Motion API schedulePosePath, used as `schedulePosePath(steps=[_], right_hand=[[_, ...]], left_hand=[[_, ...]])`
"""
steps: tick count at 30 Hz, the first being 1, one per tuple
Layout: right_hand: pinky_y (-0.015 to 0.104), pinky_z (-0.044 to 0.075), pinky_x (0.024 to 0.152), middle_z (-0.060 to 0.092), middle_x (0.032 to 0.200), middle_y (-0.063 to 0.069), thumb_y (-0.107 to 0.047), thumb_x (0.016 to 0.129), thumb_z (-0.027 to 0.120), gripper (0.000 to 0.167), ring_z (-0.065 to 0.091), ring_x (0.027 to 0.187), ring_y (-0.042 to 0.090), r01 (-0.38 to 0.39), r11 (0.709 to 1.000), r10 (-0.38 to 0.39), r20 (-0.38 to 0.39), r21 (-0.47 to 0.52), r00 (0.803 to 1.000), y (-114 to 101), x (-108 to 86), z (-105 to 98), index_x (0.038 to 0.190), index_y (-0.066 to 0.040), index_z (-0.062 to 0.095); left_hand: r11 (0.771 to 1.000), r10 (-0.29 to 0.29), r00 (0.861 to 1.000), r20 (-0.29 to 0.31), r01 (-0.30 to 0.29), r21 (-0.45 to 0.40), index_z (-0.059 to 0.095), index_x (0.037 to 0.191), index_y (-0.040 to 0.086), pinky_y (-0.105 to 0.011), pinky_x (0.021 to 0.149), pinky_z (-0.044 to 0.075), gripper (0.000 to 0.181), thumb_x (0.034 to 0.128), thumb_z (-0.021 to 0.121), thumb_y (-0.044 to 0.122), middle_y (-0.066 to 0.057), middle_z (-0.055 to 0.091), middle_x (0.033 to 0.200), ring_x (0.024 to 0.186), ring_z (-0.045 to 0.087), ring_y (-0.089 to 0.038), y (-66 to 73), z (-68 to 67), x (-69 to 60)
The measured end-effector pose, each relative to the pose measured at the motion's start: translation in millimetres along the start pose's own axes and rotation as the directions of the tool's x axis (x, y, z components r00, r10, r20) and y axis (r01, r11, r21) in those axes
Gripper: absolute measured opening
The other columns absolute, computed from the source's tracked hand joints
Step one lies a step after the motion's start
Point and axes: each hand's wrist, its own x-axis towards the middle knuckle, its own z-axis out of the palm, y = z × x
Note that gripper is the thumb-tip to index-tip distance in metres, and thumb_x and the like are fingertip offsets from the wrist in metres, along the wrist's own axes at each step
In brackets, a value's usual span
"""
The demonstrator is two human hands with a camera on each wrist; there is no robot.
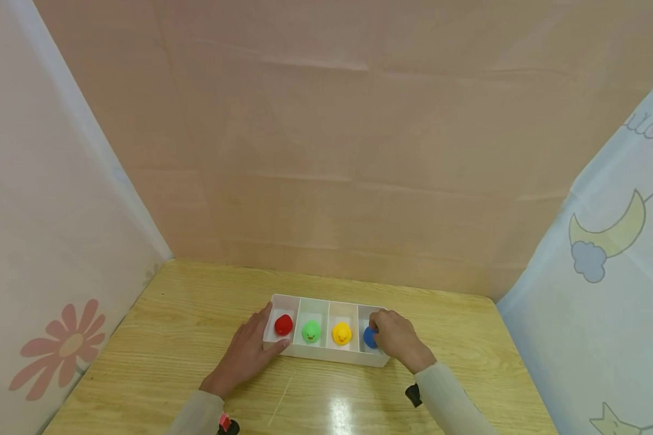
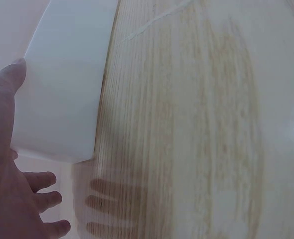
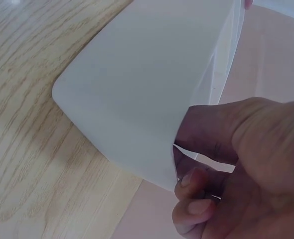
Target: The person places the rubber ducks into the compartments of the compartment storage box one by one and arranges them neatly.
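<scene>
A white tray (image 1: 326,354) with several compartments in a row lies on the wooden table. From left to right, its compartments hold a red toy (image 1: 283,325), a green round toy (image 1: 311,331) with a small face, a yellow one (image 1: 341,333) like it, and a blue toy (image 1: 369,338). At the left end my left hand (image 1: 248,350) holds the tray, thumb on its front wall. My right hand (image 1: 399,338) reaches over the right end wall and pinches the blue toy, which the fingers partly cover. The right wrist view hides those fingertips behind the tray wall (image 3: 132,84).
The wooden table (image 1: 185,314) carries the tray near its middle. A tan sheet (image 1: 326,151) hangs behind the table. Printed cloths stand at the left (image 1: 49,211) and right (image 1: 620,290) sides.
</scene>
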Motion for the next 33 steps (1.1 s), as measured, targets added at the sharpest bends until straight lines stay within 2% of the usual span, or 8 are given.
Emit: schedulePosePath(steps=[6,12,24,33], right_hand=[[0.034,0.046,0.068,0.059,0.083,0.002,0.000,0.093,0.076,0.005,0.051,0.076,0.018,-0.005,0.999,0.004,0.013,0.035,1.000,-1,-2.6,-3,0.095,-0.003,0.072],[0.037,0.053,0.071,0.065,0.088,0.002,-0.002,0.093,0.077,0.006,0.055,0.079,0.018,-0.018,0.999,0.018,0.009,0.045,1.000,-1,-5.0,-9,0.097,-0.004,0.074],[0.040,0.059,0.077,0.070,0.092,0.001,-0.005,0.092,0.080,0.010,0.060,0.082,0.017,-0.042,0.997,0.045,-0.042,0.071,0.998,8,-19.7,-22,0.101,-0.007,0.076],[0.040,0.059,0.075,0.072,0.093,0.000,-0.005,0.092,0.080,0.012,0.064,0.083,0.015,-0.018,0.995,0.026,-0.083,0.102,0.996,15,-32.2,-28,0.104,-0.006,0.077]], left_hand=[[1.000,0.010,1.000,-0.004,-0.010,0.003,0.018,0.173,0.016,-0.069,0.130,0.026,0.102,0.0979,0.059,0.073,-0.015,0.035,0.174,0.161,0.036,-0.041,1.0,-0.6,-0.5],[1.000,-0.002,1.000,0.022,0.002,-0.002,0.014,0.173,0.019,-0.069,0.131,0.023,0.103,0.0976,0.056,0.075,-0.014,0.032,0.176,0.162,0.033,-0.040,2.8,-2.6,0.0],[1.000,0.005,1.000,0.026,-0.005,0.004,0.014,0.173,0.017,-0.069,0.131,0.024,0.105,0.0972,0.056,0.076,-0.016,0.034,0.175,0.161,0.034,-0.040,2.0,-2.4,0.1],[1.000,-0.012,0.999,0.030,0.012,0.005,0.011,0.173,0.017,-0.071,0.131,0.021,0.106,0.0975,0.055,0.076,-0.017,0.033,0.175,0.162,0.032,-0.043,0.5,-2.3,-0.3]])
